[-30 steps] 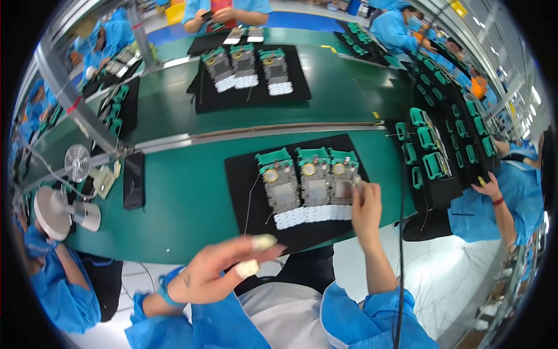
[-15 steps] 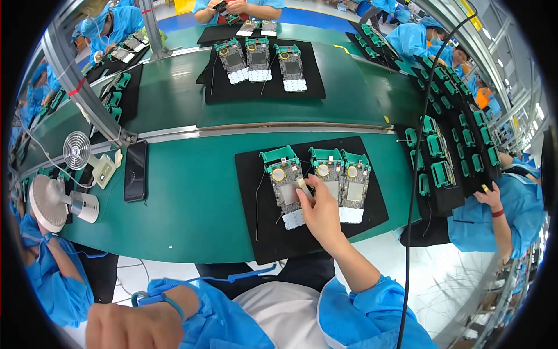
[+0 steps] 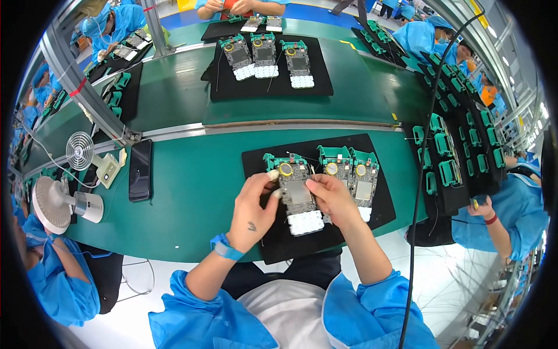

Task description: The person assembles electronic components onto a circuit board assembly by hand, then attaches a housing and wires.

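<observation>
Both hands are at a grey circuit board (image 3: 300,194) with a green plastic frame on top, a round yellow-rimmed cell and a white keypad sheet at its lower end. My left hand (image 3: 253,210), with pale finger cots on its tips, grips the board's left edge. At the right edge, my right hand (image 3: 336,200) pinches the board between thumb and fingers, and a thin wire stands up by its fingertips. Two similar boards, a middle board (image 3: 332,165) and a right board (image 3: 364,185), lie on the black mat (image 3: 273,247); my right hand partly covers the middle one.
Left on the green bench (image 3: 192,227) are a black phone (image 3: 140,170), a white fan (image 3: 52,205) and a smaller fan (image 3: 81,152). Beyond the rail, another black mat (image 3: 319,70) bears three boards. A black cable (image 3: 415,215) hangs at right, before green-framed trays (image 3: 447,166) and a co-worker.
My left hand has come up from the lower left to the board's left edge. My right hand has shifted to its right edge. The board looks slightly raised and moved right.
</observation>
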{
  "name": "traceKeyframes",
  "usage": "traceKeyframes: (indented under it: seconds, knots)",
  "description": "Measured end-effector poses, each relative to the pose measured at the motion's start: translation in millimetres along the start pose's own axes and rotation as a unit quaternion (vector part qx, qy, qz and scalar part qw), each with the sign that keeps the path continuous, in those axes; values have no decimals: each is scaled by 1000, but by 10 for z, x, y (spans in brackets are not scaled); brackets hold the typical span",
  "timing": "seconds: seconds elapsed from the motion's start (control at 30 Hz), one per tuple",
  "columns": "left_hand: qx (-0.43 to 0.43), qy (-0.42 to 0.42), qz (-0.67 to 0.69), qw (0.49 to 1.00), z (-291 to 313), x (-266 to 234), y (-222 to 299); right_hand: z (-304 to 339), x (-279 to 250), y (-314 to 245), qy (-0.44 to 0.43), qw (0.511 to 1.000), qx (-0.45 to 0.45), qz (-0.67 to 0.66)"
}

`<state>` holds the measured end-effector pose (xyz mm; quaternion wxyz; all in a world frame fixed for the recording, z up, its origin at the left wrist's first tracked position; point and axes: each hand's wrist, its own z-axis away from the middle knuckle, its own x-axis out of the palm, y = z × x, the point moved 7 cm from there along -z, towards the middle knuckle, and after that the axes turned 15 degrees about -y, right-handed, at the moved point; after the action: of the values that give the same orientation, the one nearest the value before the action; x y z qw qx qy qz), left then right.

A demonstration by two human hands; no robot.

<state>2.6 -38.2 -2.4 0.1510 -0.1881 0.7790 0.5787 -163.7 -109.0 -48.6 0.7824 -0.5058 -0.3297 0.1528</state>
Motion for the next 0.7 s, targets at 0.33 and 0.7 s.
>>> traceKeyframes:
  seconds: [0.33,0.7]
  knots:
    - [245,14,-206,947,-9,-78,361,115,180,204,-58,991,50,-110]
    - [167,31,-31,985,115,-242,153,159,219,300,9,1000,12,-16]
